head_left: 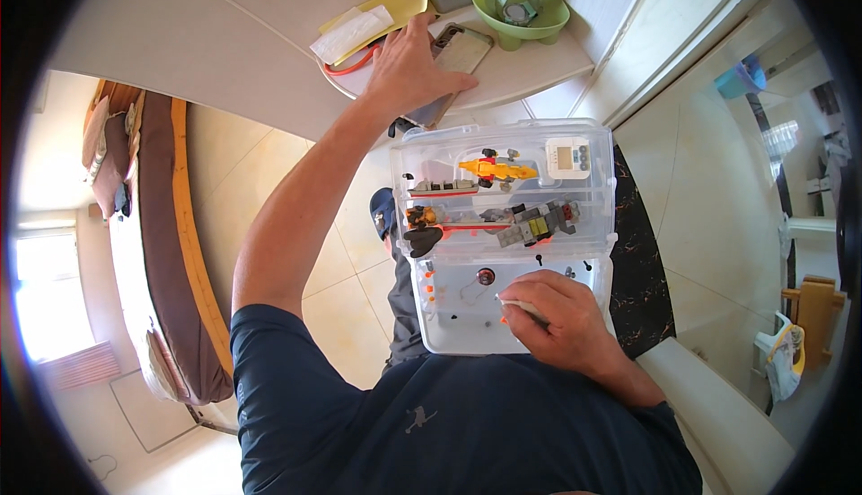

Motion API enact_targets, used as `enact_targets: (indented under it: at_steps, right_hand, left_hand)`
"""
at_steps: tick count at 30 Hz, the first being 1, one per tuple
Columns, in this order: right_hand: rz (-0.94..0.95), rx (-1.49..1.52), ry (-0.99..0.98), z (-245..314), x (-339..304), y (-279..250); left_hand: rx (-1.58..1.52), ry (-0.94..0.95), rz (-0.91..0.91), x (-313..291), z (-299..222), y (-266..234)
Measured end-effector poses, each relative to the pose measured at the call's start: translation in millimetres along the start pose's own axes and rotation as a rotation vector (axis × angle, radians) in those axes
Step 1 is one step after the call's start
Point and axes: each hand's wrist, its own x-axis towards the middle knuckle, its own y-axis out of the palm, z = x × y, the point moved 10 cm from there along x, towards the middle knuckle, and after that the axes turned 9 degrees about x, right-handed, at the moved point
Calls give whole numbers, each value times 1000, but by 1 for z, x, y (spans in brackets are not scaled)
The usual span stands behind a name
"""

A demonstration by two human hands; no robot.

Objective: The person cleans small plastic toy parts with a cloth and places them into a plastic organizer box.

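Observation:
My left hand (415, 66) stretches over a corner shelf (530, 82), fingers and thumb spread, holding nothing that I can see. Its fingertips are next to a yellow paper (395, 8), and the thumb lies over a phone (460, 53). Closed low over a transparent plastic box (440, 338), my right hand (564, 317) pinches a small, pale, stick-like thing (523, 308), mostly hidden by the fingers. Toy-brick models lie in the box's far half: a yellow-and-red one (496, 170) and a grey one (539, 226). A dark red round piece (486, 276) and several tiny orange bits sit in the near half.
A green bowl (543, 21) with a watch (517, 12) stands on the shelf near the wall. A white timer-like device (567, 157) lies in the box's far right corner. At left is a bed (175, 253); at right, a glass door panel (700, 190).

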Motion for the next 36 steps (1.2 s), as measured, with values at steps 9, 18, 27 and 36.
enact_targets:
  at_steps: [9,18,27,36]
  right_hand:
    - [-9,-11,-19,3,0,-2]
    - [-5,9,-15,2,1,-4]
    - [2,4,-14,1,0,-6]
    - [3,9,-9,-1,1,-6]
  left_hand:
    - [19,-13,6,1,-2,0]
    - [45,-22,16,4,-5,1]
    - [-28,-57,122,5,-7,5]
    - [-26,-54,122,5,-9,7]
